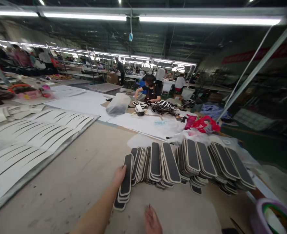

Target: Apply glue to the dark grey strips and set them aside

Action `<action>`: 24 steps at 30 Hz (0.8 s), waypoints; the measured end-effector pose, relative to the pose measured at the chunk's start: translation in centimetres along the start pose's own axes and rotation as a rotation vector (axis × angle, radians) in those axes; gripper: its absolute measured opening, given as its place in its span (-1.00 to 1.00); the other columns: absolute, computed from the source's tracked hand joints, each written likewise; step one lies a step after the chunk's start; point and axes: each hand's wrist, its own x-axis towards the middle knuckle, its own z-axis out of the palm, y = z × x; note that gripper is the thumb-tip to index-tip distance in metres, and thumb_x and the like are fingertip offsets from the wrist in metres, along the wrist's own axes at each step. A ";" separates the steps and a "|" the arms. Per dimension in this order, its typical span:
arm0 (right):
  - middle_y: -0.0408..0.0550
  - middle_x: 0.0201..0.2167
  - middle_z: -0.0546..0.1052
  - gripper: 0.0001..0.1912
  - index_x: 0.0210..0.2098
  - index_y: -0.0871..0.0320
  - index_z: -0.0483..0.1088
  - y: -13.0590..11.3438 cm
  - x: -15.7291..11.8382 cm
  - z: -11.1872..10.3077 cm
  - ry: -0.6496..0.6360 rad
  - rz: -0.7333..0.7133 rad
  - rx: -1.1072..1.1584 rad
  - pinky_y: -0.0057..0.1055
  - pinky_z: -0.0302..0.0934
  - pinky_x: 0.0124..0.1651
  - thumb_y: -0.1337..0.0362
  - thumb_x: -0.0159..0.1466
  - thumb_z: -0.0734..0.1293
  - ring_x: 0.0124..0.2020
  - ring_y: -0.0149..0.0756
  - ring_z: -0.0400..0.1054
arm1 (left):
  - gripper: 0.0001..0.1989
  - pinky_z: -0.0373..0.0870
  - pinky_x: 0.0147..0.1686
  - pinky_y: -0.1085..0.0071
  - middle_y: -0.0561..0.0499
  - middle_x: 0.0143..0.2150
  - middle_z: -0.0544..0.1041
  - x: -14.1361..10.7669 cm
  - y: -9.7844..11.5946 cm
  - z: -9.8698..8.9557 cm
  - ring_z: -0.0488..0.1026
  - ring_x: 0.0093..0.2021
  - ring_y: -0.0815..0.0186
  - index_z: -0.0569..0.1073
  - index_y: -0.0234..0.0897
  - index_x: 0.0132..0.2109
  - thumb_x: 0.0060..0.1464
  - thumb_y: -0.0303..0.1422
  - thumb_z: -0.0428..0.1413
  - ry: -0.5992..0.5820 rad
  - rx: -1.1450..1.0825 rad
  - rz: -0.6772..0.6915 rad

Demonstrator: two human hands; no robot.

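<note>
At the left end of a long row of dark grey strips with cream edges and rounded corners, my left hand [120, 175] is closed on the outermost strips [127, 177]. Its fingertips are partly hidden at their edge. Several more strips [155, 161] lean against each other in overlapping bunches to the right. My right hand [152, 220] is low in the view, apart from the strips, with its fingers stretched out and nothing in it. A lone strip end [196, 189] pokes out under the row.
White cut sheets [43, 133] lie on the left of the table [90, 152]. Behind the row are a plastic bag [118, 104] and a red package [204, 124]. A purple tub [260, 214] stands at the lower right. Across the table a co-worker [152, 89] handles striped pieces [165, 107].
</note>
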 end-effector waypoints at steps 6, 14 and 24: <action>0.29 0.04 0.40 -0.12 -0.10 0.24 0.34 -5.3 7.6 7.5 0.061 0.046 0.286 -0.23 0.28 0.05 -0.22 -0.27 0.49 0.07 0.09 0.32 | -0.61 0.37 -0.01 0.25 -0.33 -0.04 0.52 2.6 3.0 1.1 0.47 0.02 0.04 0.42 -0.54 -0.05 0.11 -0.26 0.12 -0.115 -0.035 0.002; 0.20 -0.20 0.53 -0.36 -0.18 0.22 0.37 -5.1 10.0 11.0 0.235 0.067 0.141 -0.12 0.26 0.00 -0.23 0.03 0.36 -0.10 0.10 0.41 | -0.48 0.43 -0.09 0.21 -0.33 -0.20 0.58 4.9 2.2 1.5 0.51 -0.06 -0.11 0.47 -0.45 -0.26 -0.16 -0.01 0.15 -0.147 -0.139 -0.028; 0.18 -0.24 0.53 -0.61 -0.37 0.19 0.47 -7.0 12.4 11.2 0.255 0.176 0.098 0.01 0.13 0.10 -0.03 0.02 0.38 -0.06 0.19 0.35 | -0.48 0.48 -0.29 0.19 -0.16 -0.45 0.57 5.5 2.8 1.8 0.56 -0.28 -0.05 0.46 -0.33 -0.41 -0.20 0.11 0.16 -0.354 -0.299 -0.065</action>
